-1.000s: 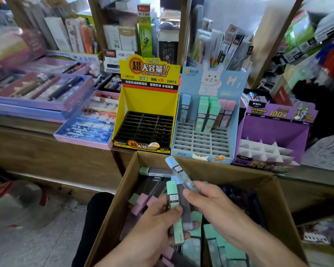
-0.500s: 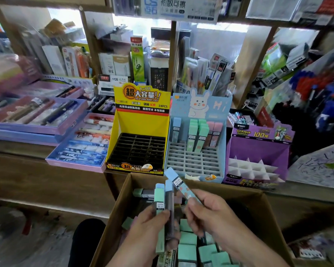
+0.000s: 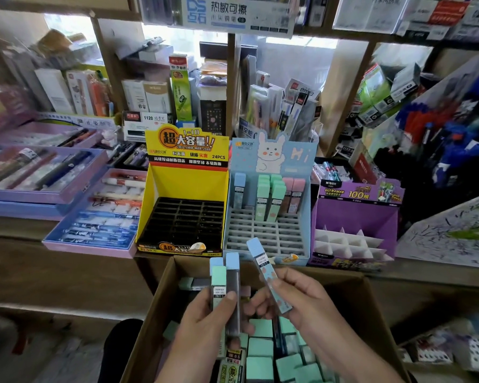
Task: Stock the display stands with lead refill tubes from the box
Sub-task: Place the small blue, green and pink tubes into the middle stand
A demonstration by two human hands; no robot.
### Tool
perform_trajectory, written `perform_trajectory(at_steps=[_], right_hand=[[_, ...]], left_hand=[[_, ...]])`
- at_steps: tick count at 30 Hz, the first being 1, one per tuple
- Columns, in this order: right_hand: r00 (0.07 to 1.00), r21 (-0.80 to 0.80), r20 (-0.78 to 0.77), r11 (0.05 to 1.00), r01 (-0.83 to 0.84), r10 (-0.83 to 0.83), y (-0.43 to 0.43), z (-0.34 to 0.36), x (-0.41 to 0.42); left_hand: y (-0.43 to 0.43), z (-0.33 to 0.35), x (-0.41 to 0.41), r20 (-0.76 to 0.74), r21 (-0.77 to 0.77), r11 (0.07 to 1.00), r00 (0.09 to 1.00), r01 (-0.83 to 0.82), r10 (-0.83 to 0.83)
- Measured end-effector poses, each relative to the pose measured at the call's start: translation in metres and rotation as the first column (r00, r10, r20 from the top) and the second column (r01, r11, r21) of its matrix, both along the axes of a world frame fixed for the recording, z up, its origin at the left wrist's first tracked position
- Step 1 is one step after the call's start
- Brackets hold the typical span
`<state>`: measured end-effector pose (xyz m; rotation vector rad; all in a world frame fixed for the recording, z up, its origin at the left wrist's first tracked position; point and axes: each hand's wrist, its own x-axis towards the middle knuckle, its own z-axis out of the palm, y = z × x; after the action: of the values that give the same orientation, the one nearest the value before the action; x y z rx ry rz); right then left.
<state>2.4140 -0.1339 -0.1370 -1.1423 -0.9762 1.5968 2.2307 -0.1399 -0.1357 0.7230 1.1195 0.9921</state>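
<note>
Stocking is at the carry step, as I judge it: tubes are out of the cardboard box [image 3: 161,305] and held above it, short of the stands. The left-hand grip [image 3: 205,327] is curled round a small bunch of tubes [image 3: 226,283], held upright with green and blue caps at the top; how many are in the bunch I cannot tell. The right-hand grip [image 3: 307,302] pinches a single blue-capped tube [image 3: 266,272] between thumb and fingers. It is tilted with its cap toward the blue stand [image 3: 263,233], whose front edge lies just beyond it on the desk [image 3: 440,272]. That stand has a few standing tubes [image 3: 263,197] in its back rows, and most of its grid slots show bare. The yellow stand [image 3: 186,186] to its left shows only dark slots, and the purple stand [image 3: 354,214] to its right only white dividers. Loose tubes [image 3: 260,346] with green caps lie in the box under both hands. The next move probably calls for reaching the single tube forward, turning it upright and lowering its bottom end into one slot. The slots look narrow, so a square approach would matter, and the blue-capped tube standing at the back left suggests which column.
</note>
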Motion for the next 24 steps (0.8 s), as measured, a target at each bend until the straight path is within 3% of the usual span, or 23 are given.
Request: perform_trajectory(at_steps=[17,24], right_hand=[[0.982,0.121,0.181,0.992,0.034,-0.056,0.004,0.004,0.01],[0.931,0.314,0.343,0.949,0.009,-0.122,0.027,0.038,0.015]], left_hand=[[-0.005,-0.001,-0.001,0.028,0.052,0.998,0.999,0.025,-0.026],[-0.006,0.0,-0.005,0.013,0.087,0.996,1.0,0.004,-0.005]])
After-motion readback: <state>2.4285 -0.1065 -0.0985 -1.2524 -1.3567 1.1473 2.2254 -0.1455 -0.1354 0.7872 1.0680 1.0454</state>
